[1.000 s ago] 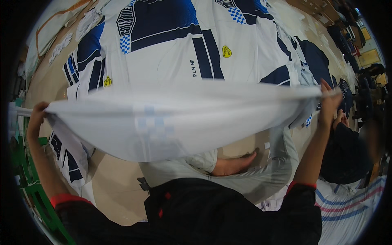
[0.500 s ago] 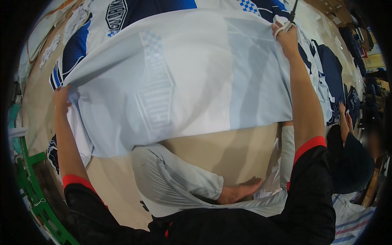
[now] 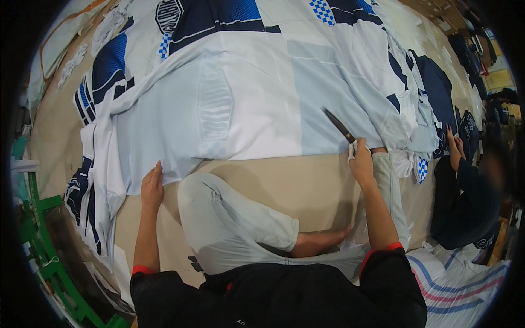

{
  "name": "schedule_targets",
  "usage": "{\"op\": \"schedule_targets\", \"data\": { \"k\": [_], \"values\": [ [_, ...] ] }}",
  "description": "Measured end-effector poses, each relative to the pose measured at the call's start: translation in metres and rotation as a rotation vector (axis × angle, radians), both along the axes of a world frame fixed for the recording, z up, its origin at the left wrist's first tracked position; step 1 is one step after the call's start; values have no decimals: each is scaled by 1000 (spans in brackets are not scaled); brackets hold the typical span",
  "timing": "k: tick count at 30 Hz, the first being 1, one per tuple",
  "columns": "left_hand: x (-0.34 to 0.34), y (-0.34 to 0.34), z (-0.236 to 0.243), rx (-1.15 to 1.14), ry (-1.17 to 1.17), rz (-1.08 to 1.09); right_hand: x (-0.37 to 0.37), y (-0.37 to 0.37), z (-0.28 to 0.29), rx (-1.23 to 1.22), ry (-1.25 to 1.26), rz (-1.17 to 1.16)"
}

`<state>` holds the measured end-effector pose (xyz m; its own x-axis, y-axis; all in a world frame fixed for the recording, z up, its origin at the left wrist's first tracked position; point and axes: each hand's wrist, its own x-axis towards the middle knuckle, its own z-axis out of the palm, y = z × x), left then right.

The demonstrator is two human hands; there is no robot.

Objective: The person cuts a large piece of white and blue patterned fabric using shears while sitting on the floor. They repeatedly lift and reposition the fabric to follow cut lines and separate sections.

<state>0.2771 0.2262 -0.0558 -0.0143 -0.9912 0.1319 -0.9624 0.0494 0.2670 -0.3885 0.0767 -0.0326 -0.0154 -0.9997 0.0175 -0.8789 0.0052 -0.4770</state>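
A large white and pale blue fabric panel [image 3: 262, 98] lies spread in front of me, its faint pattern showing through from the other side. My left hand [image 3: 152, 184] rests at the panel's near left edge, its fingers stretched out on the cloth and holding nothing that I can see. In my right hand [image 3: 361, 165] is a pair of scissors [image 3: 339, 126] with white-wrapped handles. Their dark blades point up and left over the pale blue right part of the panel. My fingers close around the handles near the cloth's front edge.
Navy, white and blue printed fabric pieces [image 3: 213, 16] lie beyond the panel, with more navy pieces [image 3: 435, 82] at the right. Another person [image 3: 465, 202] sits at the right, hands on dark cloth. A green frame [image 3: 46, 235] stands at left, a striped sack [image 3: 459, 284] lower right.
The panel, held up and stretched between both hands before, now lies down flat. Both hands have come nearer and inward; the scissors have swung to point over the cloth.
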Motion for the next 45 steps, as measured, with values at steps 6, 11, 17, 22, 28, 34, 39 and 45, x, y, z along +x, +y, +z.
{"op": "schedule_targets", "data": {
  "k": [6, 11, 17, 22, 28, 34, 39, 45],
  "values": [
    [7, 0, 5, -69, 190, 231, -9, -4, -14, -116, 110, 98],
    [36, 51, 30, -59, 38, 194, -13, -16, -2, -180, 119, 154],
    [44, 100, 27, -29, -130, 38, -17, -10, 15, -181, 153, 177],
    [32, 109, 16, -171, -255, 46, -27, 4, 11, -159, 127, 247],
    [25, 112, 17, 171, 35, 182, -26, 14, 1, -171, 164, 290],
    [38, 104, 27, 182, -60, 228, -20, 9, 7, -265, 226, 312],
    [44, 109, 34, 145, -170, 48, -15, 5, 10, -221, 342, 287],
    [12, 95, 28, -23, -285, -62, -15, 8, 4, -268, 308, 268]
  ]
}}
